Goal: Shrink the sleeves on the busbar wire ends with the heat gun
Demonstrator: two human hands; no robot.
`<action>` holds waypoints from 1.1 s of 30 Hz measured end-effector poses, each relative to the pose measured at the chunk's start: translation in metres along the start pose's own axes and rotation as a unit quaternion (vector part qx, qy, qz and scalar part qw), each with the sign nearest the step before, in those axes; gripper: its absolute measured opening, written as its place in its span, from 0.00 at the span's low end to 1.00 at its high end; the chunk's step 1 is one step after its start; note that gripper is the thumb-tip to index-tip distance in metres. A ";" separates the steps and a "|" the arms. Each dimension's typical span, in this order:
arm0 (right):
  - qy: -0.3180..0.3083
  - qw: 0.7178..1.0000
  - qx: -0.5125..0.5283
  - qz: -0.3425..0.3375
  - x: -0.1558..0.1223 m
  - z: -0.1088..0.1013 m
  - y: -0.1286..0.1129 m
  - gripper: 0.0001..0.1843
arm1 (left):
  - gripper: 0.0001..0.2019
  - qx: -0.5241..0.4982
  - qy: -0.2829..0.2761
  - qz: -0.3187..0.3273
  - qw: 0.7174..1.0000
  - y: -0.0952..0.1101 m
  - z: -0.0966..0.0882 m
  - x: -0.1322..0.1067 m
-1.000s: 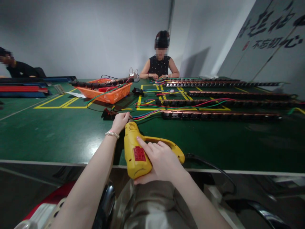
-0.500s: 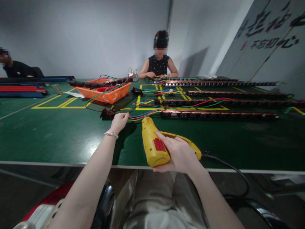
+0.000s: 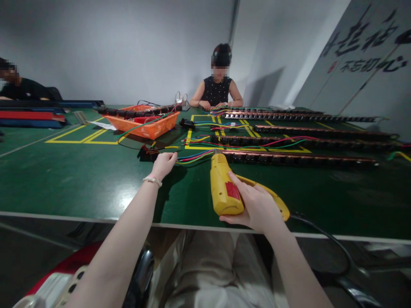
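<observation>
My right hand (image 3: 257,205) is wrapped round a yellow heat gun (image 3: 224,188) with a red label. Its metal nozzle points away from me, at the near end of a long black strip (image 3: 289,158) with copper-coloured edges. Coloured wires (image 3: 197,157) run left from that strip into my left hand (image 3: 164,164), whose fingers are closed on them. Just beyond the left hand lies a black connector (image 3: 147,153) with short leads. How the fingertips grip the wires is partly hidden.
An orange basket (image 3: 144,128) holding more black strips stands back left. Several similar strips (image 3: 321,130) lie behind on the green table (image 3: 80,179). A co-worker (image 3: 218,87) sits opposite, another person (image 3: 25,87) at far left. The gun's black cord (image 3: 327,235) hangs over the front edge.
The heat gun in my right hand has moved right along the wires, its nozzle now at the strip's end. My left hand has stayed nearly in place on the wires.
</observation>
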State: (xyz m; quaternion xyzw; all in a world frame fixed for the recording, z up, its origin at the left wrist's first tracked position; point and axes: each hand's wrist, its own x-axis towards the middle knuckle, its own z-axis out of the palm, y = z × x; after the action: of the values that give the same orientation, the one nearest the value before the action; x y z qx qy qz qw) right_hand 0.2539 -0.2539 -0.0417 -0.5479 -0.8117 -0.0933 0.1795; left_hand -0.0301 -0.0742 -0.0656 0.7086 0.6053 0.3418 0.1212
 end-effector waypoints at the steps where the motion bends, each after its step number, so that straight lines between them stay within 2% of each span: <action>1: 0.002 1.000 -0.004 -0.001 0.000 0.000 -0.001 0.60 | 0.24 0.001 0.000 0.002 1.000 0.000 0.000 0.000; 10: -0.002 1.000 -0.027 0.004 0.000 0.002 -0.001 0.61 | 0.23 0.005 0.038 -0.034 0.999 0.009 0.000 -0.004; 17: -0.018 1.000 0.010 0.011 0.003 -0.002 -0.015 0.59 | 0.23 0.038 0.036 -0.017 0.998 0.013 0.002 -0.006; 23: -0.034 0.999 0.042 -0.007 0.008 0.001 -0.036 0.59 | 0.22 -0.126 0.033 -0.046 0.990 0.010 0.007 -0.002; 26: -0.034 0.998 0.041 -0.027 0.008 0.004 -0.046 0.60 | 0.22 -0.161 0.033 -0.043 0.985 0.007 0.009 0.000; 33: -0.066 0.995 0.052 -0.054 0.012 0.004 -0.071 0.62 | 0.23 -0.070 0.063 0.011 0.996 0.004 0.009 0.002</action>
State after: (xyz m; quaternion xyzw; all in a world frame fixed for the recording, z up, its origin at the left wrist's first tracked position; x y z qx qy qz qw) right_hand 0.1833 -0.2692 -0.0372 -0.4979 -0.8541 -0.0245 0.1481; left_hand -0.0212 -0.0709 -0.0697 0.6820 0.5788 0.4284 0.1279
